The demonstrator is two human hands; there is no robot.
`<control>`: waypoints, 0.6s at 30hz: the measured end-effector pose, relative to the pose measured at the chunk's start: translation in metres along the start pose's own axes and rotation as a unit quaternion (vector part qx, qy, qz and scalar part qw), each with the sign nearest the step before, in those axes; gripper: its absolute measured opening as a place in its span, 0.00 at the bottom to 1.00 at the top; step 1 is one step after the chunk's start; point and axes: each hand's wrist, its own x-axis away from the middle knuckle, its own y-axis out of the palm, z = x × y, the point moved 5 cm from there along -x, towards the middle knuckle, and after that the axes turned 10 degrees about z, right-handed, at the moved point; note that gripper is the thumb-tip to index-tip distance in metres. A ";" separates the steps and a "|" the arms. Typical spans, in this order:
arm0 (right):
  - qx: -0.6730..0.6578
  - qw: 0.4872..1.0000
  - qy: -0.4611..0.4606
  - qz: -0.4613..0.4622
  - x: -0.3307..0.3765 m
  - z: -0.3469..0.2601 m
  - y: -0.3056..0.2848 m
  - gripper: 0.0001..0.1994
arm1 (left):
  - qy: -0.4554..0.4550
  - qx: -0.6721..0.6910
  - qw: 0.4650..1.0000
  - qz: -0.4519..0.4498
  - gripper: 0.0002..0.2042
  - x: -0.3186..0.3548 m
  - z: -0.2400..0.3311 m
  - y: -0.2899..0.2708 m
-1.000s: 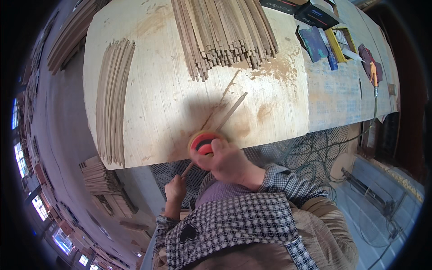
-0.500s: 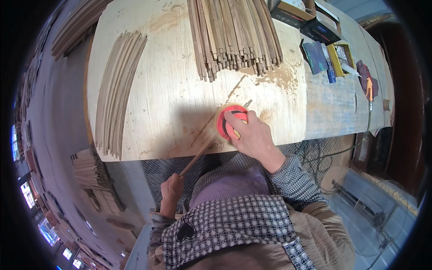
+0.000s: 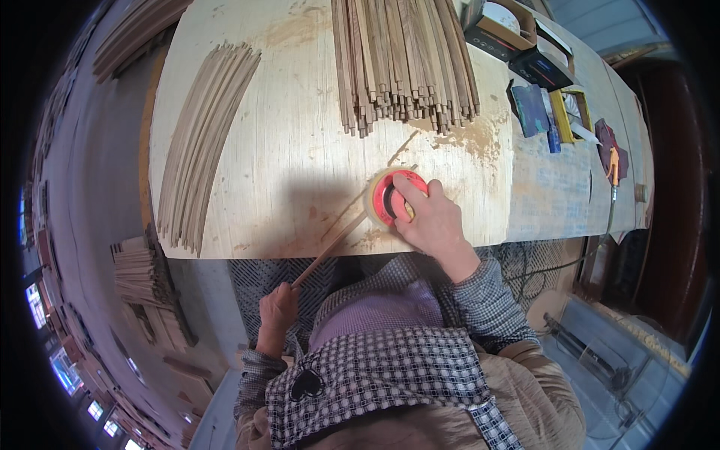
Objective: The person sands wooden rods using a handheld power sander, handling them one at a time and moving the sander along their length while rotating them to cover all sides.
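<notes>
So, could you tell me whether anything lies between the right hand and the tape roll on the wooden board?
Nothing visible does: the right hand already rests on the red-cored tape roll, fingers over its top. The left hand grips a thin wooden strip below the board's edge.

Woodworking shop, small-batch strip work by the look of it. Evidence: big bare plywood bench [image 3: 285,172] with sawdust patches, a thick bundle of cut dark wood strips [image 3: 405,60] at the far edge, a fanned row of thinner slats [image 3: 202,142] on the left, more stacked slats [image 3: 139,277] on the floor beside the bench. Boxes [image 3: 502,30] and hand tools [image 3: 611,161] clutter the right end, with cables [image 3: 540,262] trailing below.
</notes>
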 end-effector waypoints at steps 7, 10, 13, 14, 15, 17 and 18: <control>-0.010 1.000 -0.009 0.012 -0.002 -0.001 0.003 0.30 | 0.012 -0.005 1.000 0.007 0.11 0.005 -0.001 0.002; -0.041 0.998 -0.026 -0.045 0.006 -0.018 0.001 0.30 | 0.003 -0.004 1.000 0.003 0.11 0.007 -0.003 0.006; -0.082 0.993 -0.061 -0.060 0.020 -0.043 0.014 0.26 | 0.000 0.004 1.000 0.003 0.11 0.004 0.002 0.003; -0.112 0.987 -0.069 -0.092 0.024 -0.056 0.014 0.26 | 0.000 0.006 1.000 0.003 0.11 0.002 0.005 0.001; -0.142 0.979 -0.077 -0.125 0.029 -0.066 0.014 0.25 | -0.004 0.010 1.000 0.002 0.11 0.002 0.005 0.001; -0.204 0.959 -0.131 -0.149 0.044 -0.077 0.021 0.26 | -0.012 0.017 1.000 0.000 0.11 0.002 0.006 0.000; -0.212 0.956 -0.141 -0.149 0.050 -0.084 0.020 0.27 | -0.013 0.024 1.000 0.000 0.11 0.001 0.006 0.000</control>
